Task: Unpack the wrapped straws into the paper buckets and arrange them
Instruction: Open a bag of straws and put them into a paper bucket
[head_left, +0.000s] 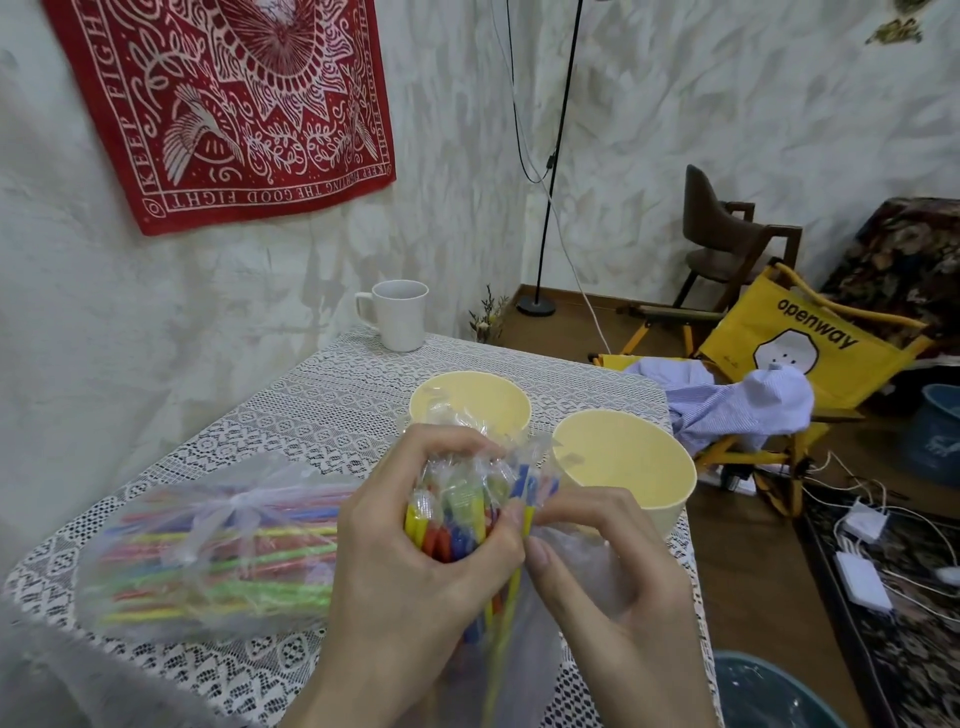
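Observation:
My left hand (395, 551) grips a bundle of wrapped colourful straws (457, 514) upright, just in front of two yellow paper buckets. My right hand (597, 561) pinches a yellow straw and the clear plastic bag (571, 561) hanging from the bundle. The left bucket (470, 400) and the right bucket (623, 457) stand side by side behind my hands; neither shows any straws inside. A second clear bag of mixed-colour straws (218, 556) lies flat on the lace tablecloth at my left, knotted at the top.
A white mug (400, 314) stands at the table's far edge by the wall. The table's right edge drops to the floor, where there is a yellow folding chair (810, 338) with a shirt, cables, chargers and a blue basin (774, 696).

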